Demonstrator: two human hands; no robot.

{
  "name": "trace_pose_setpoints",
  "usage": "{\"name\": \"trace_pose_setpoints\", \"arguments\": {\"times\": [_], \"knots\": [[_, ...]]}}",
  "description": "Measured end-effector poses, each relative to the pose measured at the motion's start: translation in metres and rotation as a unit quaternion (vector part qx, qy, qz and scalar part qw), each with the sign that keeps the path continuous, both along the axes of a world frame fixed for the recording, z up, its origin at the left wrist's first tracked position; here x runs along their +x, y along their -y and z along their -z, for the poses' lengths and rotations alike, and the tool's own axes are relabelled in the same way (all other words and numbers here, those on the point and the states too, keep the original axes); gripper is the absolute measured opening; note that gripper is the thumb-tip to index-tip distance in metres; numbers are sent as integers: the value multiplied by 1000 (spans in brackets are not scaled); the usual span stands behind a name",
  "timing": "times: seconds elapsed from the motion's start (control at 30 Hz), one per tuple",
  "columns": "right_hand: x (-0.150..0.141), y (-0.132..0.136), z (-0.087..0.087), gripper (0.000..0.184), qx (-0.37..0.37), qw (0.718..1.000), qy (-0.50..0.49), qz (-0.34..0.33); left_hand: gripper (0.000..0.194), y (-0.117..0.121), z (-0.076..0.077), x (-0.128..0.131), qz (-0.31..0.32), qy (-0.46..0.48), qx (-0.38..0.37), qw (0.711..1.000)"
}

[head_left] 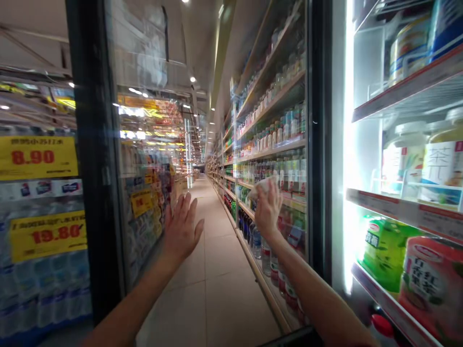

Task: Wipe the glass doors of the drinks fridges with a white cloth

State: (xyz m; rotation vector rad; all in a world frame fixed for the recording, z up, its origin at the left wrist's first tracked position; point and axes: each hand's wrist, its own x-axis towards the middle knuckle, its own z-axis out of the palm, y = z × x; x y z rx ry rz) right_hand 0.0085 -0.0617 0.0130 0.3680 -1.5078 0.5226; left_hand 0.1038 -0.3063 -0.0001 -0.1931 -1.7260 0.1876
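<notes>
My left hand (182, 229) is open with fingers spread, its palm at the edge of a glass door (144, 159) with a black frame that stands on my left. My right hand (268, 208) is closed on a white cloth (261, 187) and presses it against a second glass panel (285, 96) on my right. Through that panel I see shelves of bottled drinks.
An open cooler at the far right holds green cartons (385, 250), a red-labelled tub (432, 282) and large tea bottles (443, 164). Yellow price signs (38, 156) hang over stacked water bottles on the left. A tiled aisle (213, 270) runs ahead between shelves.
</notes>
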Motion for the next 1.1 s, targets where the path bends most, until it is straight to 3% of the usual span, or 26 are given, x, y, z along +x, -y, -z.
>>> {"name": "trace_pose_setpoints", "arguments": {"times": [0.07, 0.1, 0.13, 0.2, 0.27, 0.3, 0.33, 0.37, 0.47, 0.5, 0.53, 0.63, 0.67, 0.7, 0.77, 0.83, 0.93, 1.03, 1.1], "knots": [[6, 7, 2, 45, 185, 982, -26, -29, 62, 1, -10, -1, 2, 0, -3, 1000], [6, 4, 0, 44, 227, 973, -31, -34, 63, 2, -12, -2, 3, -1, -8, 1000], [4, -2, -4, 44, 213, 976, -29, -31, 64, 3, -12, -1, 5, -1, -12, 1000], [-6, -20, -19, 44, 28, 1000, -7, -10, 65, 3, -10, 0, 6, 1, -16, 1000], [-15, -31, -36, 46, -175, 984, 8, -1, 65, 2, -8, 2, 3, -2, -14, 1000], [-17, -32, -42, 46, -214, 977, 8, -4, 64, 1, -8, 2, 2, -3, -12, 1000], [-16, -29, -46, 46, -203, 979, 2, -9, 64, 1, -8, 3, 1, -2, -11, 1000], [-14, -24, -48, 45, -142, 990, -5, -16, 63, 1, -8, 3, 0, -2, -10, 1000], [-8, -21, -49, 41, 130, 991, -9, -21, 61, 3, -10, 4, -5, 2, -17, 1000], [-8, -26, -51, 40, 156, 988, -1, -9, 60, 3, -11, 4, -8, 2, -25, 1000], [-10, -35, -57, 41, 123, 992, 11, 10, 61, 4, -11, 3, -11, 0, -32, 999], [-20, -53, -79, 45, -139, 988, 50, 54, 63, 6, -9, 2, -14, -6, -41, 999], [-20, -51, -84, 45, -174, 982, 50, 49, 64, 6, -8, 1, -12, -9, -39, 999], [-18, -42, -87, 45, -158, 986, 41, 36, 64, 5, -7, 1, -7, -12, -35, 999], [-7, -9, -81, 44, -20, 1000, 7, -1, 64, 0, -8, 2, 9, -17, -24, 1000], [10, 33, -64, 47, 105, 994, -11, -33, 63, -9, -14, 4, 43, -29, -18, 998], [29, 75, -39, 58, 154, 985, -3, -79, 59, -32, -34, 4, 153, -21, -37, 987], [30, 74, -26, 66, 158, 976, -12, -150, 55, -59, -57, -7, 243, 29, -32, 969], [24, 58, -24, 68, 177, 963, -33, -199, 51, -75, -67, -18, 227, 45, -19, 973]]}}
